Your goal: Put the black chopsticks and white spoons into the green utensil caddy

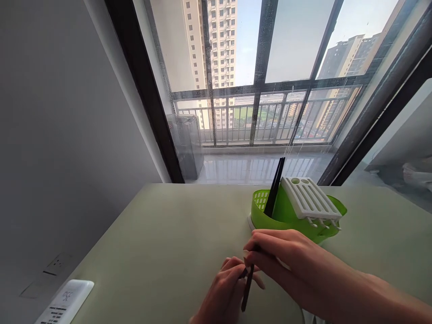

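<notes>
A dark chopstick [247, 290] slants downward from the fingers of my right hand [286, 256], which is closed on its upper end. My left hand [227, 288] is closed just below and to the left, its fingertips meeting those of the right. A short dark end sticks out of the left fingers, likely another chopstick; most of it is hidden by the hand. Just beyond my hands stands a green utensil holder [300, 225] with a white slotted top [312, 198] and small hooks. Black chopsticks [275, 189] lean upright in its left compartment.
The pale table [162, 243] reaches to a large window with dark frames [258, 81]. A white device with a display [67, 299] lies at the table's left edge. A pale object [312, 317], mostly cut off, shows below my right forearm. A grey wall [67, 135] bounds the left.
</notes>
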The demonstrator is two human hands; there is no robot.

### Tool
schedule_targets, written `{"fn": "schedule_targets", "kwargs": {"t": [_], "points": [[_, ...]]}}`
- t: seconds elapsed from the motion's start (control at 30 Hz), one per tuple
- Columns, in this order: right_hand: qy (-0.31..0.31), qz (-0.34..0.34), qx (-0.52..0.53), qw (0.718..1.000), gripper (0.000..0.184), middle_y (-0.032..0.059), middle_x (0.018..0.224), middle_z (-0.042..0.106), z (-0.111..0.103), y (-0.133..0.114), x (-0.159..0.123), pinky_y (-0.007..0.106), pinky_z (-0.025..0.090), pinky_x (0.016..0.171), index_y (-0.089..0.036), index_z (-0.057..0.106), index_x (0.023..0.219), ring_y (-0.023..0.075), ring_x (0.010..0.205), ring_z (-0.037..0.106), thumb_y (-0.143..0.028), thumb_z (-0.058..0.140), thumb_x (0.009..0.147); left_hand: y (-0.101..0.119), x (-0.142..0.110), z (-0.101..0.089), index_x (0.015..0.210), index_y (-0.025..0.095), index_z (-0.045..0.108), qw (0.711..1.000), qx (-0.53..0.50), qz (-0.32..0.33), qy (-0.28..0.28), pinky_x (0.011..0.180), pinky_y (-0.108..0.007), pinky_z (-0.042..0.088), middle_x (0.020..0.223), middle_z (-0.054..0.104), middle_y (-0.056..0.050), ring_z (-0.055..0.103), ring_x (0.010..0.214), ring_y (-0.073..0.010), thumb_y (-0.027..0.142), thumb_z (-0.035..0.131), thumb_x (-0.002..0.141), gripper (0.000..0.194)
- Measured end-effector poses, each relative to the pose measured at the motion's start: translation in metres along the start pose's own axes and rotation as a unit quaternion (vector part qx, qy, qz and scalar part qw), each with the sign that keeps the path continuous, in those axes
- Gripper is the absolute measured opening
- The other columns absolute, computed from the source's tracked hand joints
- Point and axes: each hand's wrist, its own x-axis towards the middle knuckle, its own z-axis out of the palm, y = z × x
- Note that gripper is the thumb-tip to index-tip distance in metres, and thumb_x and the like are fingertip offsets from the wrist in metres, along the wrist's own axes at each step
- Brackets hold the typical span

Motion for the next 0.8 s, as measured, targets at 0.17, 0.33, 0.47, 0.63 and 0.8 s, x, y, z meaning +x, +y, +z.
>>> {"fn": "schedule_targets", "kwargs": {"t": [0.17, 0.33, 0.47, 0.63, 0.8], "points": [[0.004, -0.083, -0.149, 0.985, 0.027, 0.0010, 0.088, 0.067, -0.008, -0.002, -0.005, 0.026, 0.048, 0.066, -0.022, 0.059, 0.096, 0.0149, 0.073, 0.064, -0.018, 0.036, 0.110, -0.002, -0.004, 0.002, 0.119, 0.026, 0.080, 0.998, -0.028, -0.049, 0.022, 0.100, -0.036, 0.056, 0.102, 0.081, -0.007, 0.071, 0.100, -0.0247, 0.051, 0.035, 0.112, 0.052], [-0.008, -0.078, -0.187, 0.979, 0.026, 0.0003, 0.090, 0.066, -0.009, -0.001, -0.007, 0.027, 0.049, 0.065, -0.022, 0.055, 0.101, 0.0146, 0.071, 0.064, -0.016, 0.031, 0.110, 0.002, 0.000, 0.000, 0.124, 0.028, 0.079, 0.998, -0.032, -0.056, -0.008, 0.103, -0.037, 0.055, 0.114, 0.082, -0.007, 0.071, 0.105, -0.0254, 0.055, 0.034, 0.111, 0.054], [-0.016, -0.046, -0.159, 0.986, 0.023, -0.0009, 0.092, 0.065, -0.006, 0.004, -0.007, 0.029, 0.049, 0.067, -0.023, 0.052, 0.111, 0.0149, 0.071, 0.064, -0.018, 0.030, 0.111, 0.004, 0.003, -0.001, 0.125, 0.027, 0.079, 0.996, -0.055, -0.068, -0.025, 0.106, -0.037, 0.052, 0.111, 0.083, -0.007, 0.073, 0.106, -0.0254, 0.053, 0.035, 0.112, 0.053], [-0.006, -0.040, -0.137, 0.990, 0.018, -0.0013, 0.094, 0.067, -0.007, 0.011, -0.008, 0.028, 0.049, 0.068, -0.025, 0.051, 0.120, 0.0151, 0.073, 0.064, -0.021, 0.036, 0.111, 0.007, 0.005, 0.000, 0.114, 0.021, 0.082, 0.988, -0.101, -0.103, -0.052, 0.108, -0.034, 0.046, 0.110, 0.084, -0.006, 0.071, 0.113, -0.0241, 0.042, 0.032, 0.114, 0.054], [-0.004, -0.023, -0.120, 0.993, 0.018, 0.0018, 0.104, 0.071, -0.009, 0.012, -0.011, 0.028, 0.052, 0.073, -0.025, 0.054, 0.124, 0.0168, 0.084, 0.070, -0.024, 0.045, 0.109, 0.008, 0.006, -0.002, 0.129, 0.019, 0.075, 0.989, -0.084, -0.100, -0.072, 0.106, -0.038, 0.047, 0.104, 0.085, -0.006, 0.071, 0.107, -0.0253, 0.046, 0.029, 0.114, 0.056]]}}
